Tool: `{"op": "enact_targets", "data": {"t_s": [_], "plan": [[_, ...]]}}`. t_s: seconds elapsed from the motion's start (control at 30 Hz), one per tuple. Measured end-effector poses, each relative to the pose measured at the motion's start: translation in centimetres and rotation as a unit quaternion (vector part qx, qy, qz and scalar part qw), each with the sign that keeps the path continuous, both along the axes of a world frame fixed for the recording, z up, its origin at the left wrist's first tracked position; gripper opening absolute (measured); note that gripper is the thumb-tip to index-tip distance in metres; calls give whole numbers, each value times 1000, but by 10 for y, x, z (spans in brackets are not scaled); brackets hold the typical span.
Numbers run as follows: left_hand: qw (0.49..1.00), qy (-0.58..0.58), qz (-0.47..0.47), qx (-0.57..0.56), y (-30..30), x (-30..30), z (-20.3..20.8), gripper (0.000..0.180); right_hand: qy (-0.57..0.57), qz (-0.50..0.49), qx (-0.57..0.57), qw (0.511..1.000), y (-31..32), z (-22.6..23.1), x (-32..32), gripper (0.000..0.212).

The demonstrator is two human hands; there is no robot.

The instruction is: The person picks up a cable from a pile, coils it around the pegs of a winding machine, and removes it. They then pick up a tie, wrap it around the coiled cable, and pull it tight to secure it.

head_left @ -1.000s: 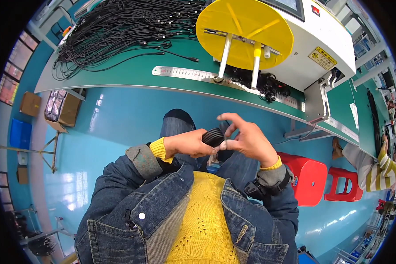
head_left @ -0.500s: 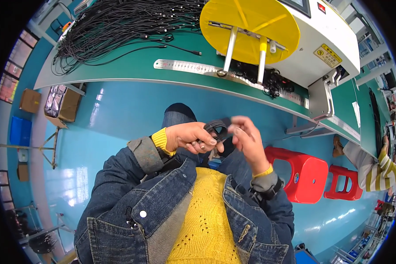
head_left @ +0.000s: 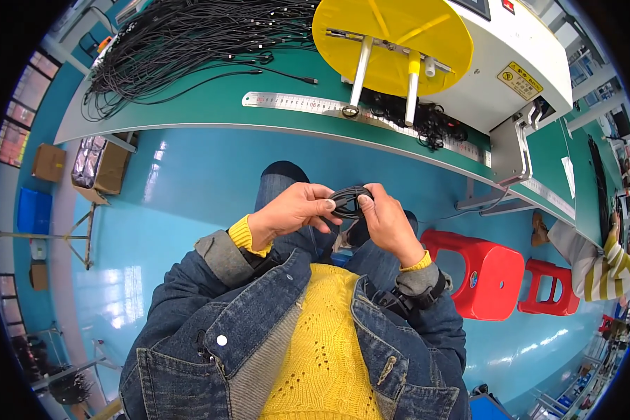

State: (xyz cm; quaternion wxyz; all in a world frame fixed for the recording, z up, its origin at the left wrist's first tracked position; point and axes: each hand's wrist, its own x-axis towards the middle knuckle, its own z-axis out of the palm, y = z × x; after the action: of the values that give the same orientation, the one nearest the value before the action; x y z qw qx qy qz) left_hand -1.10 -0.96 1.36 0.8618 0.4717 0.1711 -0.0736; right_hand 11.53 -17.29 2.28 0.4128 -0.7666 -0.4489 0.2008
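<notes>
A coiled black cable [head_left: 348, 202] is held between my two hands, above my lap. My left hand [head_left: 295, 211] pinches the coil's left side between thumb and fingers. On the other side, my right hand [head_left: 386, 218] grips the coil with its thumb across the front and the fingers behind. The cable's ends cannot be made out.
Ahead runs a green worktable [head_left: 189, 105] bearing a heap of black cables [head_left: 210, 42] and a steel ruler [head_left: 294, 104]. A white machine [head_left: 497, 77] with a yellow disc [head_left: 392, 42] and two pegs stands there. Black ties [head_left: 427, 126] lie beneath it. Red stools [head_left: 488, 280] stand right.
My right hand has stopped its blurred motion and now grips the coil's right side. The coil has turned to lie flatter between both hands, and my left hand has shifted slightly left.
</notes>
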Motion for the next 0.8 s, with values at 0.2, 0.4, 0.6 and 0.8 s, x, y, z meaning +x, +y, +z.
{"op": "enact_targets", "data": {"t_s": [0.2,0.4,0.6,0.8], "plan": [[984,11,31,173,-8,5,-7,20,-84,-54,-26,995,3,2,-17,24],[981,-12,13,191,-8,7,2,16,-88,-12,37,995,1,-7,-14,21],[962,116,-240,52,-4,12,7,21,-57,129,155,978,7,-11,-8,21],[892,-16,-212,398,-19,8,-6,31,217,23,-27,976,1,-5,-3,27]]}}
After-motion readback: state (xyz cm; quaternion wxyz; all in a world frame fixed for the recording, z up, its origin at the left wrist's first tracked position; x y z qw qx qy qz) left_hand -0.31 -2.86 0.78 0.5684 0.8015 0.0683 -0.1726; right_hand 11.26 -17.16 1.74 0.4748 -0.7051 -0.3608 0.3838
